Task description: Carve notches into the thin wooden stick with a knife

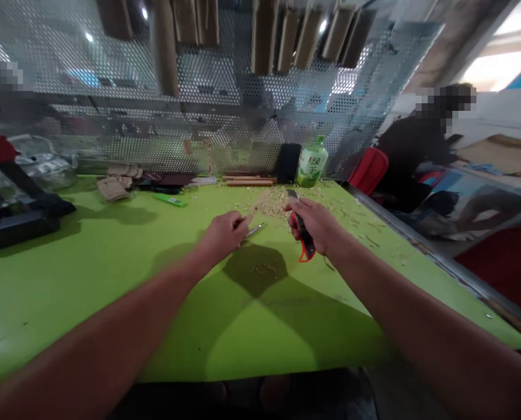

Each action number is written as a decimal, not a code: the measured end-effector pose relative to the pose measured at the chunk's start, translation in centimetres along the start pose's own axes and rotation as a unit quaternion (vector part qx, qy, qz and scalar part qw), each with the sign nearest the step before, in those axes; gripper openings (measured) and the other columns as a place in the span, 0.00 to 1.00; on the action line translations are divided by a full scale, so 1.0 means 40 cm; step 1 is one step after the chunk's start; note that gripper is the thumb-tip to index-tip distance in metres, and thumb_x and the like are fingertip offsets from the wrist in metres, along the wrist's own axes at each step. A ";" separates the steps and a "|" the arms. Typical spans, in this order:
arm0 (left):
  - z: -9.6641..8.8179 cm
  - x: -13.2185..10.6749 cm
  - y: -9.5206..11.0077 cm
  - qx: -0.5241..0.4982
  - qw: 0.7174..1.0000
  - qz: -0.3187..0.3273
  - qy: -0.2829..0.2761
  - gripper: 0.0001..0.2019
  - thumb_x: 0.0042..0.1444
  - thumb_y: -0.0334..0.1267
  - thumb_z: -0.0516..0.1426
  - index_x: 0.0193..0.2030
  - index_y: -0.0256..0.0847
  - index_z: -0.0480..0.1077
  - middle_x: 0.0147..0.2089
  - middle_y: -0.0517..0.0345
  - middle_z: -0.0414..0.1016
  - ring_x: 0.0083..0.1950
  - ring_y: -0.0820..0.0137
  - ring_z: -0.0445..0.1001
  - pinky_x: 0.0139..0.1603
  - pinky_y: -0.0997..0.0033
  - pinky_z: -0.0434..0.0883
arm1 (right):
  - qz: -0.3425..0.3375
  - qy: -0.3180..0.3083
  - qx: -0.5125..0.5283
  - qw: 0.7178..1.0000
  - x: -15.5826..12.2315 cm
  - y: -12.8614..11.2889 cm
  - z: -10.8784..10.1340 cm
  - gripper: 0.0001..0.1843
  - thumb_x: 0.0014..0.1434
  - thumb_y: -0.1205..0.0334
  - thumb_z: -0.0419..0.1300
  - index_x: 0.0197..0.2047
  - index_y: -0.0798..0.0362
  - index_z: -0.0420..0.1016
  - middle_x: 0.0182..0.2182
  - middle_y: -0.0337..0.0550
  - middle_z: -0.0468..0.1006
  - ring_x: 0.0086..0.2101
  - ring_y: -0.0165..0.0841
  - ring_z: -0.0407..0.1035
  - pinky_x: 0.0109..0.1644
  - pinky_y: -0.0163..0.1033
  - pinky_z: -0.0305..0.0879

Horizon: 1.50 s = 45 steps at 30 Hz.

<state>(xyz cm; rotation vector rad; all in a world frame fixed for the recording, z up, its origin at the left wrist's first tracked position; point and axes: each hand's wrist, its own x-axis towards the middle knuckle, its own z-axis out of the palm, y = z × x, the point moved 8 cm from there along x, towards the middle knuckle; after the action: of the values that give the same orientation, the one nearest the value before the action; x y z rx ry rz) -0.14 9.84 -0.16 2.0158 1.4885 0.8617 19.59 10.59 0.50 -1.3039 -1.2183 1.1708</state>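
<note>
My left hand (225, 230) is closed around a small pale piece of wood (252, 212), whose tip sticks out past the fingers toward the shavings. Just below those fingers shows a slim, pointed metal tool (256, 228); I cannot tell whether it lies on the table or touches the hand. My right hand (315, 220) grips a knife with a black handle (304, 233) and a red loop-like end; the thumb lies along its upper part. A gap separates the two hands. Pale wood shavings (271, 201) are heaped behind and between them.
The green tabletop (111, 297) carries a green-labelled bottle (311, 163), a dark upright phone-like slab (289, 163), wooden strips (248, 181) and a green cutter (170, 200). A black stand (28, 204) is at left. Beyond the right edge, a person (411, 146) sits by a red chair (369, 169).
</note>
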 end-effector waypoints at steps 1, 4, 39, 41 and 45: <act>0.008 0.003 -0.009 -0.073 0.997 -0.014 -0.019 0.14 0.62 0.48 0.49 0.33 0.40 0.65 0.32 0.56 0.76 0.19 0.77 0.66 0.21 0.75 0.60 | -0.003 0.000 0.026 1.000 0.012 0.001 0.008 0.11 0.64 0.53 0.54 0.35 0.52 0.67 0.16 0.31 0.66 0.13 0.24 0.58 0.16 0.30 0.56; 0.025 0.005 -0.018 -0.209 0.977 -0.029 -0.041 0.12 0.63 0.47 0.50 0.44 0.40 0.64 0.33 0.59 0.76 0.15 0.80 0.61 0.17 0.78 0.57 | -0.012 -0.018 0.103 0.994 0.036 0.020 0.042 0.16 0.59 0.47 0.59 0.37 0.52 0.68 0.16 0.30 0.66 0.13 0.24 0.58 0.15 0.30 0.54; 0.061 -0.023 0.002 -0.388 0.921 -0.010 -0.021 0.17 0.60 0.51 0.56 0.45 0.39 0.70 0.31 0.64 0.62 0.24 0.79 0.54 0.23 0.77 0.54 | -0.258 -0.103 -0.319 0.906 -0.077 0.005 0.111 0.18 0.67 0.47 0.48 0.33 0.51 0.64 0.23 0.35 0.66 0.25 0.28 0.60 0.29 0.34 0.51; 0.058 -0.025 0.005 -0.360 0.933 -0.008 -0.021 0.17 0.59 0.51 0.56 0.45 0.40 0.71 0.30 0.64 0.62 0.25 0.78 0.54 0.25 0.77 0.55 | -0.267 -0.102 -0.361 0.888 -0.084 -0.002 0.117 0.18 0.67 0.48 0.49 0.34 0.51 0.66 0.25 0.37 0.70 0.27 0.29 0.62 0.31 0.34 0.52; 0.050 -0.029 0.013 -0.322 0.947 -0.003 -0.021 0.18 0.59 0.51 0.56 0.47 0.40 0.72 0.28 0.62 0.65 0.29 0.75 0.59 0.30 0.75 0.58 | -0.263 -0.061 -0.447 0.853 -0.088 -0.009 0.113 0.20 0.66 0.46 0.49 0.33 0.51 0.69 0.26 0.39 0.72 0.26 0.30 0.63 0.30 0.35 0.49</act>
<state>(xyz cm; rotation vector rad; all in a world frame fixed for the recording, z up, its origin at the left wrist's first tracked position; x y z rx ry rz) 1.41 8.57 -1.38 1.5258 1.0029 1.1165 14.90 7.26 0.66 -1.3797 -2.1872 0.2480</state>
